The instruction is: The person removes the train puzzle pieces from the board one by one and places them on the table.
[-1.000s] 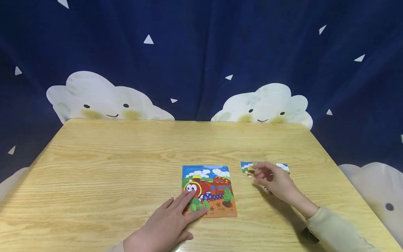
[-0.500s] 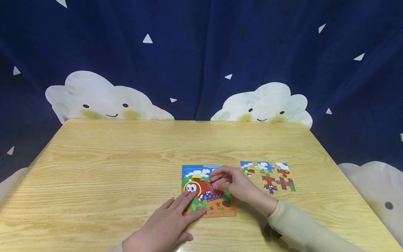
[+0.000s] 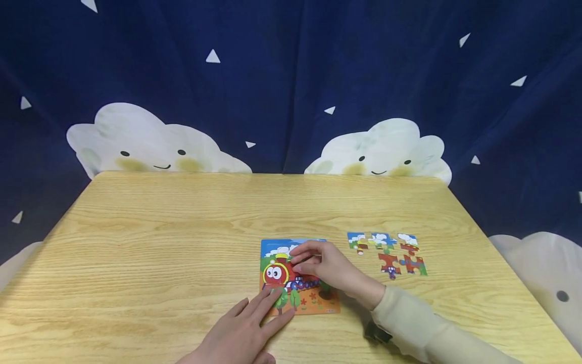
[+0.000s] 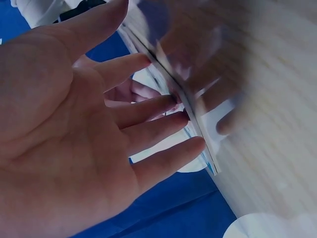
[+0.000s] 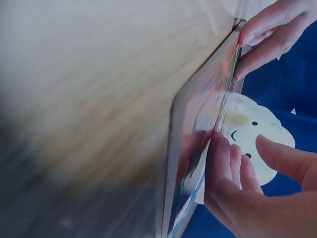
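Observation:
A square picture puzzle [image 3: 313,302] with a red train lies near the front of the table. My left hand [image 3: 241,328] rests its straight, spread fingertips on the puzzle's lower left part, over the printed green bushes. Over the puzzle's upper right is my right hand [image 3: 329,268], hiding part of the train. In the right wrist view, the right hand's bent fingers [image 5: 218,153] touch the puzzle's face, and the thumb stands apart with nothing pinched. To the right lie several loose jigsaw pieces [image 3: 389,265] with parts of a train and sky.
The wooden table [image 3: 150,263] extends around the puzzle on all sides. Behind its far edge hangs a dark blue curtain [image 3: 273,76] with white triangles and smiling clouds. A small dark object [image 3: 377,333] sits below my right sleeve.
My right hand has moved left from the loose pieces onto the puzzle, uncovering those pieces. The puzzle has shifted slightly left. My left fingers have slid down a little, off the train's face.

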{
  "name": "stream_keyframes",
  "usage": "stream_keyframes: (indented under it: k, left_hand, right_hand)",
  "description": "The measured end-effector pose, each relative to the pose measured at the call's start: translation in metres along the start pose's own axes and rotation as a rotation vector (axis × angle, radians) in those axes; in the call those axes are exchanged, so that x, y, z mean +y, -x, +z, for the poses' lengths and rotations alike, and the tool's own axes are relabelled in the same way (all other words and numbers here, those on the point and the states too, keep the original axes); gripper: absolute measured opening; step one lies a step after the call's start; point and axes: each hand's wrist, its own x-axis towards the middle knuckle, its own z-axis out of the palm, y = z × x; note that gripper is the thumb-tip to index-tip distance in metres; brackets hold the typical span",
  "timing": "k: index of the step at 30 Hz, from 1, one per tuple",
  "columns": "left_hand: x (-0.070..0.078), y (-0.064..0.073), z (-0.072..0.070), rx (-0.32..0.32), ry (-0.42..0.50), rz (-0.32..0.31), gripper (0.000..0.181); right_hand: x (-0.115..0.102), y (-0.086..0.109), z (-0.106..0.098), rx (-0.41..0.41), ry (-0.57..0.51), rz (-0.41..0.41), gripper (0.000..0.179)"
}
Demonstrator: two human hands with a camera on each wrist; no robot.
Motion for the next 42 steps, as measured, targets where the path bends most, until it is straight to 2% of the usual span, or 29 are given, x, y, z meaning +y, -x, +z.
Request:
stream_keyframes:
  k: [6,10,13,17,19,22,28,32,37,42]
  left_hand:
    - [0.002,0.001,0.003,-0.015,0.005,-0.021,0.072]
    - [0.003,0.001,0.003,-0.023,0.0,-0.027,0.073]
    - [0.003,0.001,0.002,-0.005,-0.019,-0.023,0.073]
    - [0.004,0.001,0.002,0.022,-0.051,-0.015,0.073]
    - [0.003,0.001,0.003,0.025,-0.063,-0.013,0.073]
    - [0.003,0.001,0.003,0.02,-0.071,-0.016,0.072]
    - [0.003,0.001,0.003,-0.007,-0.064,-0.026,0.072]
    - [0.003,0.0,0.003,-0.006,-0.056,-0.029,0.072]
    - [0.003,0.0,0.003,-0.025,-0.028,-0.033,0.071]
    - [0.002,0.0,0.002,-0.045,0.003,-0.05,0.07]
  right_hand:
    - [-0.001,-0.002,0.003,0.025,-0.019,0.025,0.037]
    - [0.001,-0.004,0.008,0.018,0.007,-0.034,0.042]
    - [0.002,-0.005,0.012,0.008,0.142,-0.158,0.035]
    - [0.001,-0.008,0.017,0.02,0.395,-0.301,0.024]
    - [0.0,-0.008,0.02,0.016,0.473,-0.331,0.023]
    - [-0.001,-0.01,0.024,0.006,0.533,-0.348,0.022]
    - [-0.001,-0.011,0.027,0.036,0.58,-0.358,0.014]
    - [0.0,-0.01,0.022,0.059,0.535,-0.308,0.013]
    - [0.007,-0.002,0.002,0.078,0.491,-0.242,0.014]
    - [0.014,0.008,-0.022,0.103,0.492,-0.194,0.013]
